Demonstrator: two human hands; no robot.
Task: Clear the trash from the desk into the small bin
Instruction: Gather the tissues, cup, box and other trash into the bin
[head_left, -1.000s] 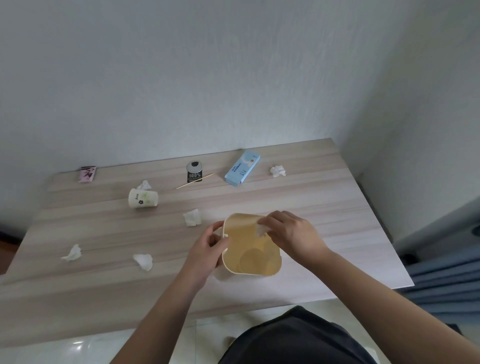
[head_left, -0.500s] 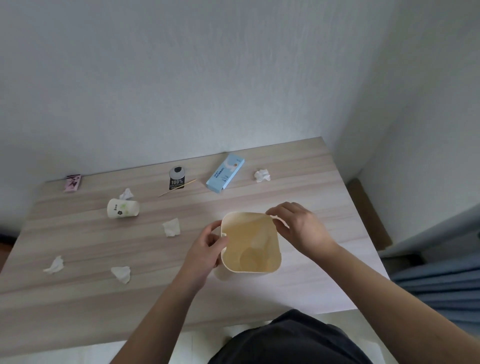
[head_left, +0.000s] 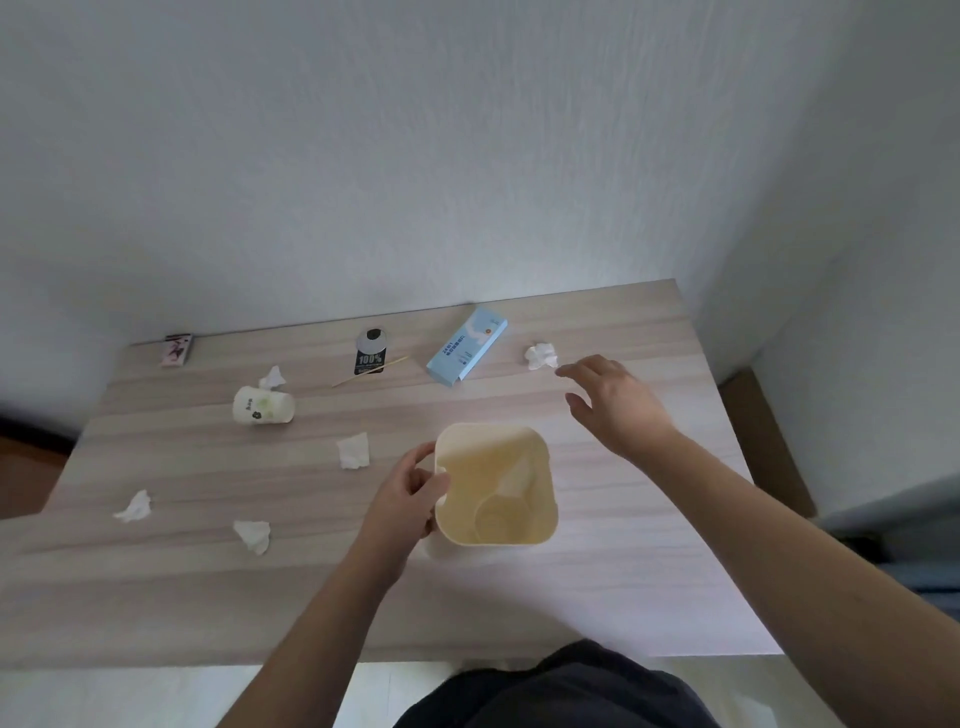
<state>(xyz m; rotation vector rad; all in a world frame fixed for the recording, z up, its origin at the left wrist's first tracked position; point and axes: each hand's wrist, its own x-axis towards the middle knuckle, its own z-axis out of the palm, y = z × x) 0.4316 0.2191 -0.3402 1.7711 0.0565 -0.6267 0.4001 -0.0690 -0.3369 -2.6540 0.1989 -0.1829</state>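
Note:
A small cream bin (head_left: 540, 525) stands on the wooden desk (head_left: 623, 587) near its front edge, with a white tissue lying inside. My left hand (head_left: 408, 493) grips the bin's left rim. My right hand (head_left: 613, 400) is open above the desk, fingertips just short of a crumpled tissue (head_left: 541, 356) at the back right. More crumpled tissues lie at the middle (head_left: 354, 451), front left (head_left: 253, 535), far left (head_left: 135, 507) and behind the cup (head_left: 272, 377). A tipped paper cup (head_left: 263, 406), a light blue box (head_left: 466, 346), a wooden stick (head_left: 370, 371), a black packet (head_left: 371, 352) and a pink packet (head_left: 176, 349) lie along the back.
The desk stands in a corner, with white walls behind and to the right. The desk's right edge (head_left: 727, 415) drops to the floor beside the wall. My dark clothing (head_left: 556, 691) shows below the front edge.
My right hand let a tissue go into the bin, left the rim and reached up and right toward the back-right tissue. My left hand stayed on the bin.

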